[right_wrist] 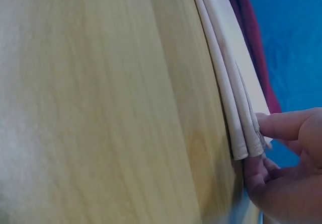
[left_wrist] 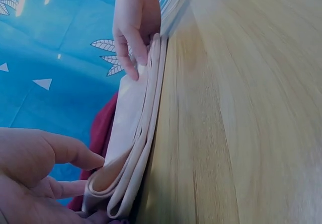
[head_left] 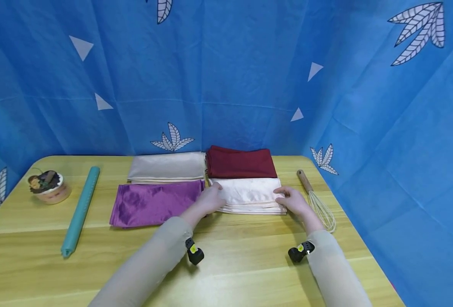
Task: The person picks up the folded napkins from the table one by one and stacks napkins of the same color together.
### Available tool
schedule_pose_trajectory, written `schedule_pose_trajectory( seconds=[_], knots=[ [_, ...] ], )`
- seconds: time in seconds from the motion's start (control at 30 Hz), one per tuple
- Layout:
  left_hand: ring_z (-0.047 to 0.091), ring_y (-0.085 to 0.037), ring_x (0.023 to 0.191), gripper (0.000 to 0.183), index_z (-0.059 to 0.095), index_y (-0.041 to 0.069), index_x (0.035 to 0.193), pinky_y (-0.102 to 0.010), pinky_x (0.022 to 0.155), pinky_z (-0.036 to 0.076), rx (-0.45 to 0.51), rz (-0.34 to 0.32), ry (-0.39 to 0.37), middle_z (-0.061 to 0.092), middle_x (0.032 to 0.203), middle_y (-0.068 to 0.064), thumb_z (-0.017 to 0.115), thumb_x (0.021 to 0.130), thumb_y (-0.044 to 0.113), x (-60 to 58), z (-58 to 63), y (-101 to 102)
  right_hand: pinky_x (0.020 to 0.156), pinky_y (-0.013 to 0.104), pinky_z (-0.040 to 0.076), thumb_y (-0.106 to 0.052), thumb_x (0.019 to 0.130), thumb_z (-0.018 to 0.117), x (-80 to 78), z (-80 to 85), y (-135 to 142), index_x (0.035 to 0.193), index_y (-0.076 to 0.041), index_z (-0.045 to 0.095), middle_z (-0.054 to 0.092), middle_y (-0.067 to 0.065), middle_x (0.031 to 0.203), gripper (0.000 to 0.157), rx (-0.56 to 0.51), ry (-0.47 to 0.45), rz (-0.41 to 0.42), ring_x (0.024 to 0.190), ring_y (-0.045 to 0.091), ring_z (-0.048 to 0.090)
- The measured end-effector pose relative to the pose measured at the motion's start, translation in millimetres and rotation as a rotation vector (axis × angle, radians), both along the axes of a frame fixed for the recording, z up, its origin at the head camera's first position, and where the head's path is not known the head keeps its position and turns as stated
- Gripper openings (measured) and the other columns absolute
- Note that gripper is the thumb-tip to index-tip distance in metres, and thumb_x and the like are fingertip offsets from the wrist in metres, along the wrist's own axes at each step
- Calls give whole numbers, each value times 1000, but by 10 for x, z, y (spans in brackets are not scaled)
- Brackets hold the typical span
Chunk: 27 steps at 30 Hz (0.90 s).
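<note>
A folded white cloth lies in layers on the table, with both hands at its short ends. My left hand grips the left end. In the left wrist view its fingers close on the looped folds, some of them tucked low by the layers. At the opposite end my right hand pinches the cloth's corner; the right wrist view shows the thumb over the layers and the fingers beneath. A folded purple cloth lies just left of the left hand.
Behind are a folded grey cloth and a folded dark red cloth. A whisk lies right of the right hand. Far left are a teal roll and a cake cup. A blue curtain borders the table.
</note>
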<state>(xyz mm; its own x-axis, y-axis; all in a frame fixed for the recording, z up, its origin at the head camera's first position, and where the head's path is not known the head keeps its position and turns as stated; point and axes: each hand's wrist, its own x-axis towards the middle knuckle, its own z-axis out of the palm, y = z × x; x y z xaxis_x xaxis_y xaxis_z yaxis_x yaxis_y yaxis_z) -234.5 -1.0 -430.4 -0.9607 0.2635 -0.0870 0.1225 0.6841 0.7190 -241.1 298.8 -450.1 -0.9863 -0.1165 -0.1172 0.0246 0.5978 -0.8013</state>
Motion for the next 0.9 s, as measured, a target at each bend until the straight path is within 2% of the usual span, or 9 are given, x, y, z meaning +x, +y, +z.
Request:
schedule_pose_trajectory(
  seconds=[0.1,0.27,0.33,0.43,0.5,0.57,0.7,0.8,0.9],
  knots=[
    [56,-33,103,47,53,-4,121,-42,87,46,38,-9,0,61,114,-21,62,76,5,-11,-18,23,66,31,41,0,90,58,-1,-19,12,122,5,58,54,20,105,32,-15,12,7,77,22,44],
    [55,-33,103,38,59,-4,112,-40,88,45,124,-5,-10,61,113,-19,60,74,1,-6,-19,68,63,30,40,2,88,57,14,-18,26,122,4,59,48,25,131,33,-54,2,43,74,20,43],
    [55,-32,102,36,61,-2,109,-39,87,44,135,4,-11,62,111,-17,59,73,1,-1,-29,87,62,29,40,0,89,57,20,-18,26,122,4,59,47,24,132,33,-67,-12,51,69,16,42],
    [55,-29,96,35,61,-2,108,-36,82,44,185,1,-36,62,109,-16,58,73,-1,5,-53,109,53,25,38,-4,91,56,22,-30,16,124,2,58,61,15,92,34,-108,-59,46,55,10,39],
    [54,-25,87,36,60,-4,108,-32,75,45,274,-14,-75,61,106,-16,57,72,-3,5,-84,123,46,24,34,-5,91,56,21,-43,12,125,1,58,51,3,64,34,-118,-76,41,47,8,34],
    [51,-21,82,39,59,-7,110,-28,70,43,379,-21,-128,59,105,-16,55,71,-5,7,-120,139,41,24,29,-6,92,56,20,-52,6,126,0,57,33,-6,52,34,-123,-90,35,41,8,28],
    [49,-20,86,42,58,-9,109,-24,71,41,516,6,-160,55,108,-18,55,68,-7,19,-212,168,41,23,28,-6,91,57,25,-50,-7,125,0,59,31,-8,50,34,-115,-88,33,41,8,26],
    [49,-21,88,43,55,-10,111,-24,71,41,607,68,-182,53,110,-18,54,68,-6,53,-251,183,40,23,28,-5,91,57,34,-44,-14,124,0,59,32,-6,52,34,-134,-98,25,41,7,27],
    [51,-19,82,45,51,-11,115,-23,68,42,705,138,-205,53,103,-16,53,69,-7,99,-254,207,42,23,30,-5,90,58,47,-44,-5,122,1,60,50,1,71,33,-134,-75,21,44,6,30]
  ],
)
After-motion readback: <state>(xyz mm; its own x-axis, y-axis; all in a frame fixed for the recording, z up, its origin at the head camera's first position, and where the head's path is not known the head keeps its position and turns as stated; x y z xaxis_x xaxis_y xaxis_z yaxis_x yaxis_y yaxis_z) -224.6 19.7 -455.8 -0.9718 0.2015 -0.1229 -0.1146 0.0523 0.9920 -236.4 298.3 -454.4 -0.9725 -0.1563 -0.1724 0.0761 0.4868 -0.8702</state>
